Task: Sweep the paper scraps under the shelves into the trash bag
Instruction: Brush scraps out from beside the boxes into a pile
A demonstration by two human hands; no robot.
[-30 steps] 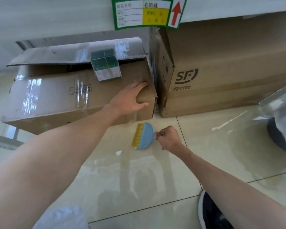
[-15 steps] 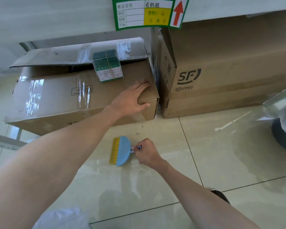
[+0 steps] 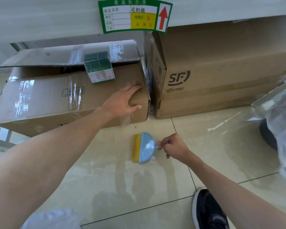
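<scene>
We rest our left hand on the near right corner of the taped box that sits under the shelf. We judge this is to steady ourselves, or to hold the box while we work along its foot. The fingers lie fairly straight across the top and the thumb drops over the near face, so the hand presses rather than clasps. Our right hand pinches the small handle of the blue brush with curled fingers, wrist low and forearm reaching in from the near right. The brush lies on the floor just near of the box, with its yellow bristles pointing left, which suits a sideways stroke. No paper scrap shows plainly, only a dark speck beyond the brush. Clear plastic at the right edge may be the trash bag, but we cannot tell.
</scene>
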